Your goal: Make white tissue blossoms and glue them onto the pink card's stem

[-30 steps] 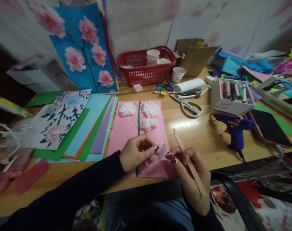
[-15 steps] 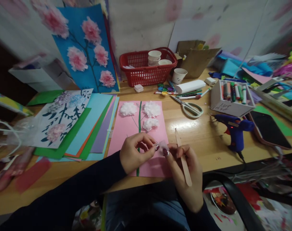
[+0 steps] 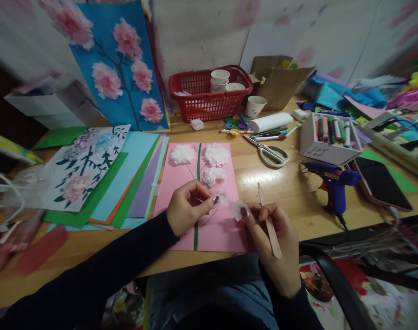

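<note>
My left hand point(image 3: 184, 211) pinches a thin piece of white tissue paper point(image 3: 222, 199) above a pink card point(image 3: 167, 192). Between the thumb and fingertips of my right hand point(image 3: 281, 256) is more of the thin tissue paper point(image 3: 235, 211), apart from the left piece. A wooden craft stick point(image 3: 272, 236) also rests in my right hand, held across the fingers and pointing away from me. On the card runs a painted green stem point(image 3: 198, 174), with white tissue flowers point(image 3: 216, 155) around its upper part and thin drawn lines lower down.
Scissors point(image 3: 272, 155) lie beyond the card, and a blue glue gun point(image 3: 336, 183) with a red light stands right, near a phone point(image 3: 381, 181). Coloured sheets point(image 3: 143, 197) are stacked left. Behind are a red basket point(image 3: 209, 106), a marker box point(image 3: 329, 149) and a blue flower picture point(image 3: 126, 110).
My hands have drawn apart, and the tissue paper that was between them now shows as separate pieces, one in each hand. The craft stick moved slightly right with my right hand.
</note>
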A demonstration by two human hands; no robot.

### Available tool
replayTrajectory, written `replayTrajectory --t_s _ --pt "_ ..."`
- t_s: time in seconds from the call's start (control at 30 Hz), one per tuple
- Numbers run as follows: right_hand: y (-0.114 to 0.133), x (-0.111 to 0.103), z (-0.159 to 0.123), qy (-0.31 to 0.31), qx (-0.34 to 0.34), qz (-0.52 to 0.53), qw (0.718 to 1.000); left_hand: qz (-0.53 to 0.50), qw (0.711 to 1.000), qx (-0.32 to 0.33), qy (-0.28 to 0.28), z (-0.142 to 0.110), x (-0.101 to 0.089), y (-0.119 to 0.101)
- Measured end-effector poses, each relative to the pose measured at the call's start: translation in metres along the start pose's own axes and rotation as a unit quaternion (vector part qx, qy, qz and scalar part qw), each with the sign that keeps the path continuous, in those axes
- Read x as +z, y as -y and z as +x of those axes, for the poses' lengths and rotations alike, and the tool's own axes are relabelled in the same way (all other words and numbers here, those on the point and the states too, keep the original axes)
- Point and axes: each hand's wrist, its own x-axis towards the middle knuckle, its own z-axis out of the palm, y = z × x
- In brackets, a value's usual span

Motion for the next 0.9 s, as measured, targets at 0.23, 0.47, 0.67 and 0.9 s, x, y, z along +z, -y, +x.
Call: replayTrajectory --t_s 0.23,0.47,0.67,0.9 --pt "0.005 -0.004 0.002 0.113 -0.016 -0.066 0.991 -0.081 0.996 -0.031 0.033 0.004 -0.002 0.002" --pt "0.016 -0.001 0.007 0.087 -0.036 0.005 0.996 -0.004 0.996 0.006 0.091 0.000 -0.002 0.003" --pt "0.011 0.009 0.005 0.053 -0.018 0.091 0.994 0.042 0.987 0.065 0.142 -0.003 -0.003 0.001" --pt "0.010 0.012 0.005 0.040 -0.004 0.125 0.991 0.071 0.979 0.105 0.158 -0.003 -0.004 -0.008"
